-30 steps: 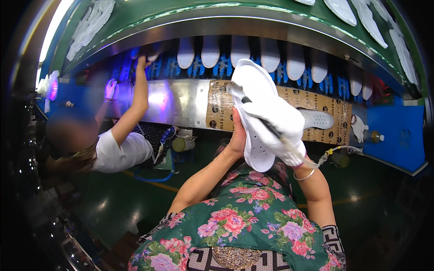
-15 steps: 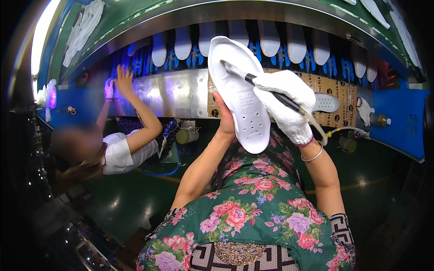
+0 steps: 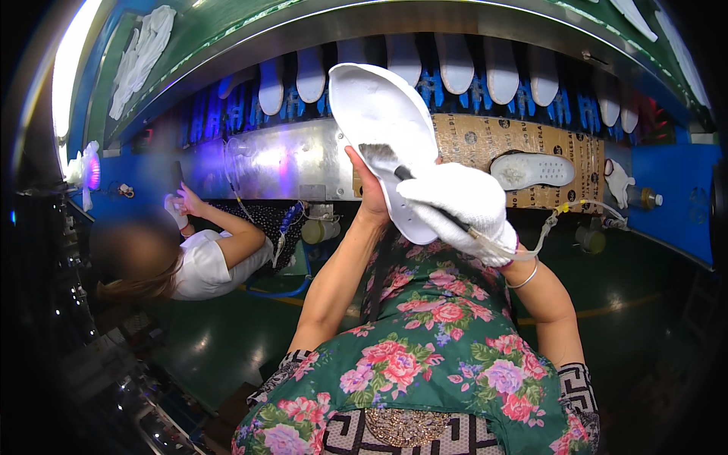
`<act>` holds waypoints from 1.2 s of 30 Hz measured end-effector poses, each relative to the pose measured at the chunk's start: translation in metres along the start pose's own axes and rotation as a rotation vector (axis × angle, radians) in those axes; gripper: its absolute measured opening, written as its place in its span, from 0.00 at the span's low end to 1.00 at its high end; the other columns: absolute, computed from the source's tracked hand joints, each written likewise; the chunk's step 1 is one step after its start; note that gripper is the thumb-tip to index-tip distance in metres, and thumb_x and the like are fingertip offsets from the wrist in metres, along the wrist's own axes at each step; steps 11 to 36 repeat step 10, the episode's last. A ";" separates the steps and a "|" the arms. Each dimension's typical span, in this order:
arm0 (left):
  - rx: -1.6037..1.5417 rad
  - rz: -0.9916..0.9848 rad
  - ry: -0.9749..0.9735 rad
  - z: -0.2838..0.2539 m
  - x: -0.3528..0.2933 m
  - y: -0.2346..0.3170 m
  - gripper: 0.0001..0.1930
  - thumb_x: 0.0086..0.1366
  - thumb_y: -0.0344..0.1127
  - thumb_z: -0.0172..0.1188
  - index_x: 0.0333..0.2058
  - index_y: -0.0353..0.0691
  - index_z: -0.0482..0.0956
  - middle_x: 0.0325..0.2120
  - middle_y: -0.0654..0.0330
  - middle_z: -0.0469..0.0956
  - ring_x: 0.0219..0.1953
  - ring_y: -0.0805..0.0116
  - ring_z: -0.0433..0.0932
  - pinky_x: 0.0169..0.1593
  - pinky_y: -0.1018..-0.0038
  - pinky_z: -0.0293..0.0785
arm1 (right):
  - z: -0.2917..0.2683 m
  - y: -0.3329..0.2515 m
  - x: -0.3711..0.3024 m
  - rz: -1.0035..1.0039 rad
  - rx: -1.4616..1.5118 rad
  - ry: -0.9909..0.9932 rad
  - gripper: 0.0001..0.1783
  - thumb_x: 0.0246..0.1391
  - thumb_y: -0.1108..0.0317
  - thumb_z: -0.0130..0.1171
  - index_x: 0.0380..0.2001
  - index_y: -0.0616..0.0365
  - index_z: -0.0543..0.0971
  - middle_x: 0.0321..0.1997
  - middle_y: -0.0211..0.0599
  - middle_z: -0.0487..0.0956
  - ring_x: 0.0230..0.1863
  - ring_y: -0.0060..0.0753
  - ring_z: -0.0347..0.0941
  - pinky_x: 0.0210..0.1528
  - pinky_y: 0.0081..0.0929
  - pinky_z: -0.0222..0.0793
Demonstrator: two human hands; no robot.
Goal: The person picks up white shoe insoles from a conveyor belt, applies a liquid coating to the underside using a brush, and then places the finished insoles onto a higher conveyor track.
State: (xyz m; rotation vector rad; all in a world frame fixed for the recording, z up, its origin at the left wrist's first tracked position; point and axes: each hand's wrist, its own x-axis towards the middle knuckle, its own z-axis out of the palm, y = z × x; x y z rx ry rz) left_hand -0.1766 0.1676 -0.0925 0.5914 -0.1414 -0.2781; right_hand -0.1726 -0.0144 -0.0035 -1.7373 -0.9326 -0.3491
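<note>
A white shoe sole (image 3: 379, 98) is held up in front of me, its hollow inner side facing me and its toe end pointing away. My bare left hand (image 3: 370, 191) grips it by the left edge, partly hidden beneath it. My right hand (image 3: 459, 203), in a white knitted glove, is closed around the dark handle of a brush (image 3: 377, 155). The bristles lie against the inside of the sole near its middle. A pale tube runs back from the brush handle past my right wrist. My glove covers part of the sole's heel end.
Another white sole (image 3: 533, 171) lies on brown cardboard (image 3: 470, 140) on the bench. Behind, several soles stand upright on blue holders (image 3: 431, 91). A co-worker (image 3: 220, 254) sits at the left by the metal bench top (image 3: 277, 152). A bottle (image 3: 648, 199) lies on the right.
The sole has tilted and shifted slightly left. My right hand has moved down and left with the brush, bristles now lower in the sole. The co-worker's hands have come closer to the body.
</note>
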 end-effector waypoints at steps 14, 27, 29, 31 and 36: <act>-0.164 0.032 -0.097 0.003 0.008 0.005 0.62 0.45 0.91 0.29 0.62 0.39 0.60 0.45 0.45 0.74 0.43 0.51 0.77 0.47 0.51 0.77 | 0.005 0.002 -0.012 0.043 0.128 0.033 0.13 0.46 0.74 0.67 0.38 0.51 0.86 0.33 0.39 0.84 0.34 0.39 0.82 0.38 0.28 0.77; -0.164 0.032 -0.097 0.003 0.008 0.005 0.62 0.45 0.91 0.29 0.62 0.39 0.60 0.45 0.45 0.74 0.43 0.51 0.77 0.47 0.51 0.77 | 0.005 0.002 -0.012 0.043 0.128 0.033 0.13 0.46 0.74 0.67 0.38 0.51 0.86 0.33 0.39 0.84 0.34 0.39 0.82 0.38 0.28 0.77; -0.164 0.032 -0.097 0.003 0.008 0.005 0.62 0.45 0.91 0.29 0.62 0.39 0.60 0.45 0.45 0.74 0.43 0.51 0.77 0.47 0.51 0.77 | 0.005 0.002 -0.012 0.043 0.128 0.033 0.13 0.46 0.74 0.67 0.38 0.51 0.86 0.33 0.39 0.84 0.34 0.39 0.82 0.38 0.28 0.77; -0.164 0.032 -0.097 0.003 0.008 0.005 0.62 0.45 0.91 0.29 0.62 0.39 0.60 0.45 0.45 0.74 0.43 0.51 0.77 0.47 0.51 0.77 | 0.005 0.002 -0.012 0.043 0.128 0.033 0.13 0.46 0.74 0.67 0.38 0.51 0.86 0.33 0.39 0.84 0.34 0.39 0.82 0.38 0.28 0.77; -0.164 0.032 -0.097 0.003 0.008 0.005 0.62 0.45 0.91 0.29 0.62 0.39 0.60 0.45 0.45 0.74 0.43 0.51 0.77 0.47 0.51 0.77 | 0.005 0.002 -0.012 0.043 0.128 0.033 0.13 0.46 0.74 0.67 0.38 0.51 0.86 0.33 0.39 0.84 0.34 0.39 0.82 0.38 0.28 0.77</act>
